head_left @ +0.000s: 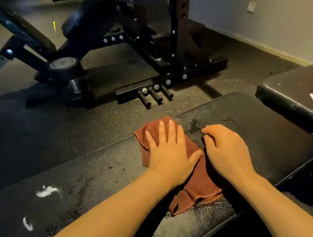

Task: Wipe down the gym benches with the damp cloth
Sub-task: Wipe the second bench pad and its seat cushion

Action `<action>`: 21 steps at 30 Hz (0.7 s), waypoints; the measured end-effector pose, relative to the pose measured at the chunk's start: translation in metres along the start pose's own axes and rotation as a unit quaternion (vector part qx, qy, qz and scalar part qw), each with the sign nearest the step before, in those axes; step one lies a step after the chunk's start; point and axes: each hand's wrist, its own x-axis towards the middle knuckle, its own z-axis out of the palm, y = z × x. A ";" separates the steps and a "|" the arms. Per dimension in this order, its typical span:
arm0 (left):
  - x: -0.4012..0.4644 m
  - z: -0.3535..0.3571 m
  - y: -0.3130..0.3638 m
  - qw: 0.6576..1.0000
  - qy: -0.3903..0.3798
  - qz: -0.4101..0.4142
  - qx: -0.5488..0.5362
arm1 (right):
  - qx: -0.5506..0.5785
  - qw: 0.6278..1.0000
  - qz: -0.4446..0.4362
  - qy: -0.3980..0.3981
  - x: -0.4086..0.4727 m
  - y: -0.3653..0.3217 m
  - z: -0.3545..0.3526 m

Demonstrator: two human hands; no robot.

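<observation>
While the brown cloth sits spread across the middle of the black bench pad, our worktop for now, we're clearly mid-wipe on the first bench. It lies roughly from the far edge of the pad back toward the near edge, a bit bunched at the near end.

Our left hand is flat on the far part of the cloth, fingers straight and spread, pressing it down rather than gripping. Our right hand sits just to the right, fingers curled in, and it looks like they're pinching the cloth's right edge, though the fingertips are tucked under so we can't be fully sure.

The pad around the cloth looks wet and glossy, so that patch seems done. To the left there are white smears and a trail of dark crumbs that haven't been touched yet. So our guess: next move is a long push to the left with steady flat pressure, maybe regathering the cloth first so it doesn't drag in a loose fold.

To the right, a second pad also has white flecks on it, so that one looks like it's waiting its turn. On the far side, a black rack stands on the rubber floor.
</observation>
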 end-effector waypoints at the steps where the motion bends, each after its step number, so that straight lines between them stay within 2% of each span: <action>1: -0.002 0.005 -0.005 1.000 0.011 -0.003 0.008 | -0.015 1.000 -0.005 -0.002 -0.004 0.001 0.004; 3: -0.009 0.009 -0.019 0.999 0.033 0.007 0.028 | -0.034 0.999 -0.016 0.006 -0.009 0.001 0.009; 6: -0.005 0.005 -0.036 0.998 0.028 0.034 0.054 | -0.062 0.998 0.013 0.002 -0.006 -0.003 0.009; 11: 0.029 -0.001 -0.021 0.996 0.026 0.074 0.053 | -0.129 0.990 0.044 -0.035 0.001 -0.019 -0.001; 18: 0.001 0.004 -0.042 0.986 0.054 0.149 0.050 | -0.095 0.990 0.080 -0.061 -0.007 -0.028 -0.008; 21: 0.004 0.000 -0.061 0.989 0.061 0.129 0.038 | -0.083 0.994 0.036 -0.066 -0.017 -0.019 -0.003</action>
